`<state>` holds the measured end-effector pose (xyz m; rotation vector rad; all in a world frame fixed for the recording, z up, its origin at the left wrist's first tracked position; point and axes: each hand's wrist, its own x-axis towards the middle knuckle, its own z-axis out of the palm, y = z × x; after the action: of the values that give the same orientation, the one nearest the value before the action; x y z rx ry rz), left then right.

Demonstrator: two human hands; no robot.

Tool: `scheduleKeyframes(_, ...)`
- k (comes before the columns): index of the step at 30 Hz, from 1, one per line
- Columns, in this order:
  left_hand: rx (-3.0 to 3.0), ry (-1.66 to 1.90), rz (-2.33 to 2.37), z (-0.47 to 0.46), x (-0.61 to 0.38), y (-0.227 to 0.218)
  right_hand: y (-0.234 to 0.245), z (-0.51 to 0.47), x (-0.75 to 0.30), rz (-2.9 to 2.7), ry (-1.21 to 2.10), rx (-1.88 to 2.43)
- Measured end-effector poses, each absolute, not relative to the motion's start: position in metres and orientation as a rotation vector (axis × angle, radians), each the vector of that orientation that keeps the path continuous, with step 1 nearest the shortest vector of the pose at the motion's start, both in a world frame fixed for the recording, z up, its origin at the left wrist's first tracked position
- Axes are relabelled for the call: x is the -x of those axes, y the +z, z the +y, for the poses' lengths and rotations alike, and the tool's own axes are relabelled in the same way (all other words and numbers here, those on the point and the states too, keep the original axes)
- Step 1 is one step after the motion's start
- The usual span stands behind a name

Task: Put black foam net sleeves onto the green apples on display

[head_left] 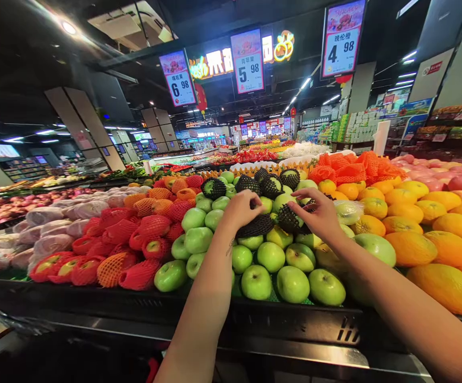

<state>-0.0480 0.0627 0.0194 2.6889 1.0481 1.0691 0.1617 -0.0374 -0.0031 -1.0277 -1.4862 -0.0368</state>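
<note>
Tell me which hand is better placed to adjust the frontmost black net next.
Probably your left hand: it is directly over that black net, though contact is unclear. Your right hand is farther away, by a black-netted fruit.

Indoors, under a dark supermarket ceiling (207,16), lit by a round spotlight (68,27) at left and far rows of tube lights (305,83) toward the right. Hung overhead with three large price signs (247,61), ahead of a glowing shop sign (215,62). Lined at left with pale square columns (71,117), and at right with stocked shelves (454,132). Backed far off by bright screens (263,127).
</note>
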Motion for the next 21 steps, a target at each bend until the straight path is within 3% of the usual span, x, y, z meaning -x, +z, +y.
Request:
scheduleKeyframes(4,-2.652,0.577,1.105,0.061,0.047,0.014,-0.002,-0.039,-0.162,-1.481,-0.031,1.04)
scheduleKeyframes(6,-2.653,0.694,1.072,0.06,0.046,0.015,-0.002,-0.039,-0.161,-1.48,-0.013,1.045)
scheduleKeyframes(11,-2.291,1.496,0.563,0.046,0.042,0.027,0.0,-0.037,-0.162,-1.4,0.189,1.029)
scheduleKeyframes(16,-2.217,1.394,0.435,0.035,0.037,0.029,0.001,-0.039,-0.159,-1.422,0.495,0.886)
scheduleKeyframes(21,-2.317,1.189,0.411,0.032,0.034,0.025,-0.004,-0.038,-0.155,-1.525,0.433,0.927)
